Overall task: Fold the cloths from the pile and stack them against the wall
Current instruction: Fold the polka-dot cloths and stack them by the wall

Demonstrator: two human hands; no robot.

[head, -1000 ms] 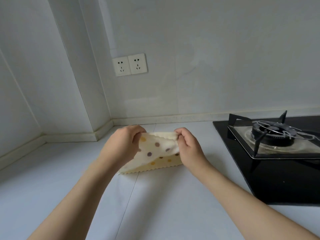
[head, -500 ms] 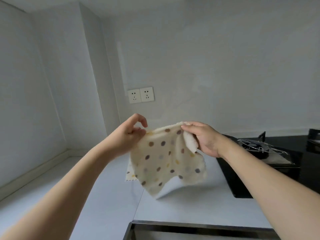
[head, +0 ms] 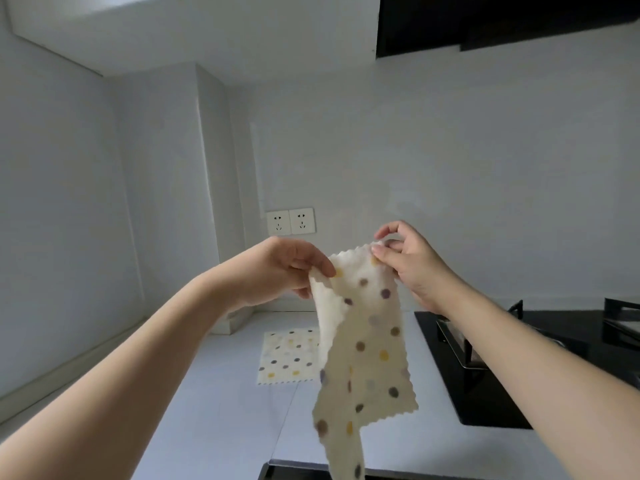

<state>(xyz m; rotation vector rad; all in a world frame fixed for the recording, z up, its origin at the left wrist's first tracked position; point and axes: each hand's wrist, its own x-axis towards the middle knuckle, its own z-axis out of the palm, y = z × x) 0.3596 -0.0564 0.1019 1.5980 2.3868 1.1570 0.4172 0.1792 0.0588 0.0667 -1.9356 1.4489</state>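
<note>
A cream cloth with yellow, grey and purple dots [head: 367,348] hangs in the air above the counter, its lower end reaching the bottom of the view. My left hand [head: 284,271] pinches its upper left edge. My right hand [head: 401,258] pinches the upper right corner between thumb and fingers. Another dotted cloth [head: 287,355] of the same kind lies flat on the white counter [head: 221,410], a little out from the back wall [head: 450,185] and partly hidden behind the hanging one.
A black gas hob [head: 512,355] with a burner grate fills the right side of the counter. Two wall sockets [head: 291,221] sit on the back wall. A dark sink rim [head: 287,471] shows at the bottom edge. A dark hood [head: 502,19] hangs at the top right.
Both hands lifted the top cloth off the counter and raised it; it now hangs long and narrow. A second cloth is left lying on the counter. The camera tilted upward.
</note>
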